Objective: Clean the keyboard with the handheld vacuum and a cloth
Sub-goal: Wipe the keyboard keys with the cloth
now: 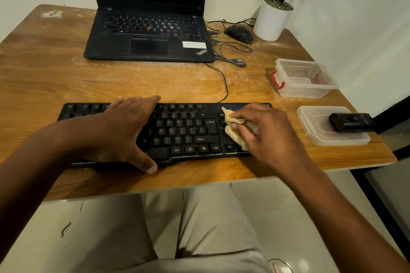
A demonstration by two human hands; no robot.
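At the lower middle of the frame, a black keyboard (177,133) lies on the wooden worktop (66,77). One of the two hands, the left hand (124,131), rests spread on its left keys, holding nothing. Over the right-hand keys, the right hand (264,131) presses a tan cloth (233,126) with curled fingers. Right of it, a black handheld vacuum (351,122) sits on a clear lid (321,137). Farther up, a clear tub (306,77) holds nothing visible.
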